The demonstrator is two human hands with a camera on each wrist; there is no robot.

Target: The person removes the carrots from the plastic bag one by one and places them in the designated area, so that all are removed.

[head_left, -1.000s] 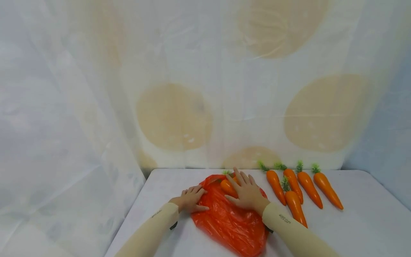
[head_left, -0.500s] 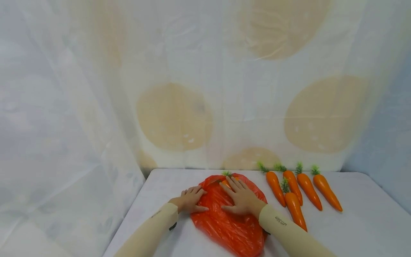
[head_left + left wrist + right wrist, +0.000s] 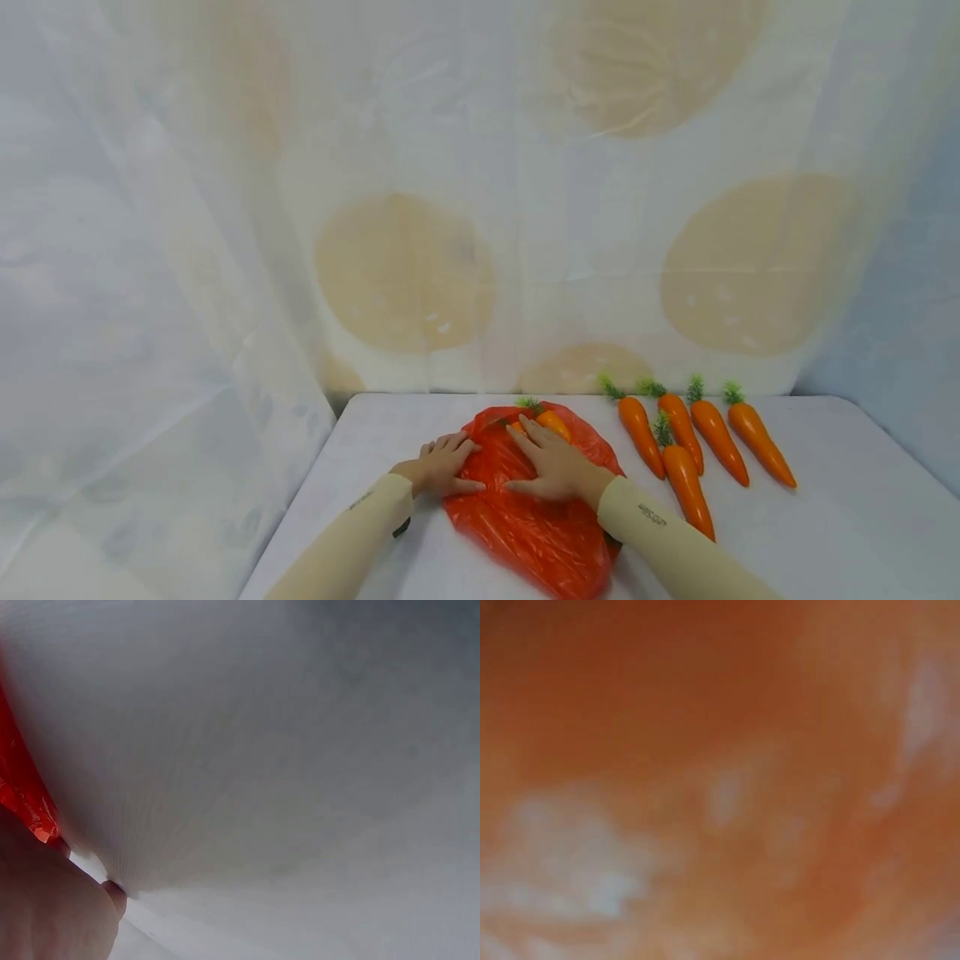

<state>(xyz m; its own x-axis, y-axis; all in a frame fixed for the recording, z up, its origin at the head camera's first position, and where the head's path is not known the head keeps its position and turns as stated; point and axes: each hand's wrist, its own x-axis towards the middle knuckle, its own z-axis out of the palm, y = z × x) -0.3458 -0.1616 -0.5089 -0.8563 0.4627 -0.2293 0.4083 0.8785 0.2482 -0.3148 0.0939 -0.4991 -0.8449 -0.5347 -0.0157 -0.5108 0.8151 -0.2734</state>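
A crumpled red plastic bag (image 3: 536,542) lies on the white table. At its far-side opening an orange carrot (image 3: 554,424) with a green top shows, and more orange peeks out by the right fingertips. My left hand (image 3: 445,468) rests on the bag's left edge with its fingers spread; in the left wrist view that hand (image 3: 52,907) is at the lower left corner beside the red plastic. Across the top of the bag lies my right hand (image 3: 557,468), fingers stretched out toward the opening. Only blurred red-orange plastic (image 3: 720,750) fills the right wrist view.
Several carrots with green tops lie to the right of the bag; the nearest carrot (image 3: 688,492) is close to the right sleeve, and the outermost carrot (image 3: 761,444) lies farthest right. A patterned curtain (image 3: 570,292) hangs behind the table (image 3: 840,475).
My right hand has slid back toward me and slightly left over the bag, uncovering more of the carrot at the opening. My left hand has stayed in place.
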